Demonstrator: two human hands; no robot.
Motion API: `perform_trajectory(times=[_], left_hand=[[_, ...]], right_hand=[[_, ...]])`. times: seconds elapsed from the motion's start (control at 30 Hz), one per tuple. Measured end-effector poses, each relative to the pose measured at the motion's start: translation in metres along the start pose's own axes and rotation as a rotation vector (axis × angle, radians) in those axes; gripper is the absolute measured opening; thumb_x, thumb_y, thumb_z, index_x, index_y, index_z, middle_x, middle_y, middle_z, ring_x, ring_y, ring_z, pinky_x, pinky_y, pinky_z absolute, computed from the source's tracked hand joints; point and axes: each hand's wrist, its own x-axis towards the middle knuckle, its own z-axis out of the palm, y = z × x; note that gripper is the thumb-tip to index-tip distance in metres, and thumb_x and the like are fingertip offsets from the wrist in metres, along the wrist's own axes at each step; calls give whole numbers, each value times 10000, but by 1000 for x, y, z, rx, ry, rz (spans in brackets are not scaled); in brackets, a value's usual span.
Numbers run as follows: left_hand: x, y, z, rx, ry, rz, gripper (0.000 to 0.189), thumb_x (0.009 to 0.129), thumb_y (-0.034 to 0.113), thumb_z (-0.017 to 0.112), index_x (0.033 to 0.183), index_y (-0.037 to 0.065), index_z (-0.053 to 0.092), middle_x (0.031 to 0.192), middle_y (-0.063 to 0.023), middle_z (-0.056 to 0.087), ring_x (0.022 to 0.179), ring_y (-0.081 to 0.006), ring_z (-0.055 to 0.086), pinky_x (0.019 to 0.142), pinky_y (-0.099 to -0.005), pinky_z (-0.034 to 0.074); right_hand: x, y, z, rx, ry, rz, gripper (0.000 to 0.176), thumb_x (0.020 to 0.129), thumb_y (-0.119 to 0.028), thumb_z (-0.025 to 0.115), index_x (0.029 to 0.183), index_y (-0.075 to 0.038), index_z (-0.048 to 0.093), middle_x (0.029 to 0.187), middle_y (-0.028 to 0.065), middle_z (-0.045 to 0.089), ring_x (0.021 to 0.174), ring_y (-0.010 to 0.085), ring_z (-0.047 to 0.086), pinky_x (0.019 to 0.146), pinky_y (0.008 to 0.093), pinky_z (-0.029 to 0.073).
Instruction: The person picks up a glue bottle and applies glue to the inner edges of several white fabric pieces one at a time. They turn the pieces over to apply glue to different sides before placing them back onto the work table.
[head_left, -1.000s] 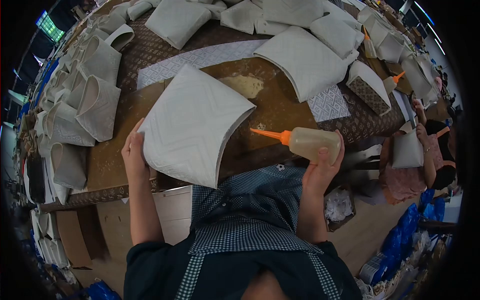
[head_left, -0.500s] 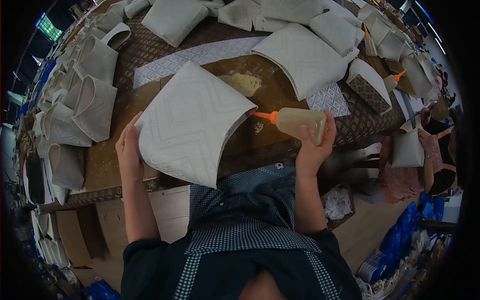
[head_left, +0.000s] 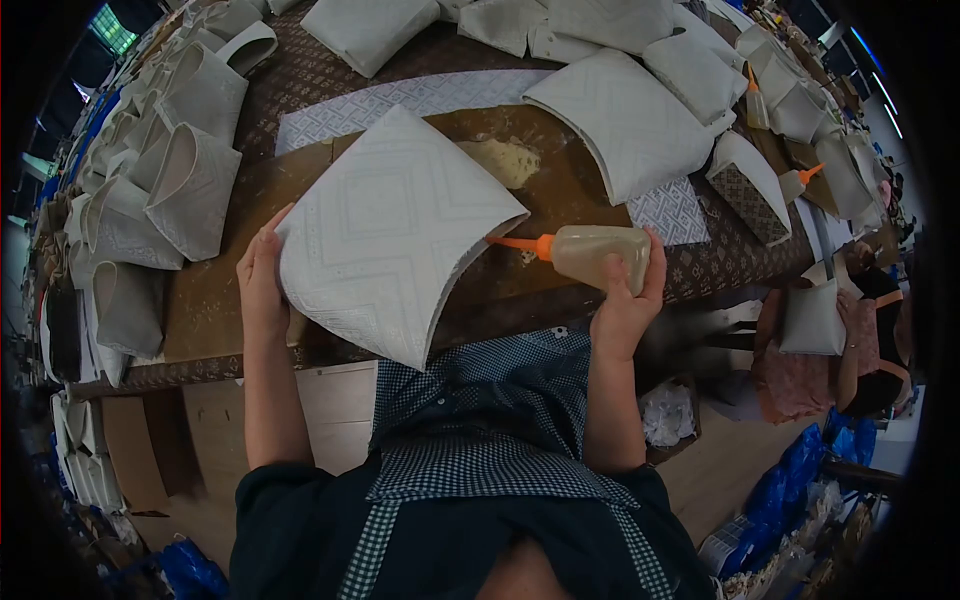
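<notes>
A pale patterned cover (head_left: 385, 225) is gripped at its left corner by my left hand (head_left: 264, 280), the fingers partly hidden behind it. Its curved open edge faces right. My right hand (head_left: 630, 295) is wrapped round a squeeze bottle (head_left: 600, 256) of cloudy yellowish liquid. The bottle lies sideways, its orange nozzle pointing left at the cover's open edge. Beneath is a brown board (head_left: 205, 315) with a cream-coloured smear (head_left: 507, 162) on it.
Pale folded covers (head_left: 190, 190) crowd the left, with more (head_left: 630, 120) at the back and right. Two other orange-tipped bottles (head_left: 757, 105) stand at the right. A person (head_left: 815, 350) holding a pale piece is at the far right, beside blue plastic bags (head_left: 785, 490).
The bottle's nozzle tip has shifted slightly left and down along the cover's edge. The whole view has shifted a little, and the cover has turned slightly.
</notes>
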Motion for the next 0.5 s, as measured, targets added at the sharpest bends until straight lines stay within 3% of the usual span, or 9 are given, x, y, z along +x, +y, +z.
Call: perform_trajectory(times=[0.5], left_hand=[[17,-25,-10,-11,-19,31,491,1010,328,448,1272,-74,552,1201,-143,622,1087,-181,582,964,-301,436]], right_hand=[[-21,-6,12,106,-134,149,537,826,-53,732,1315,-46,511,1205,58,553,1063,147,537,939,271,447]])
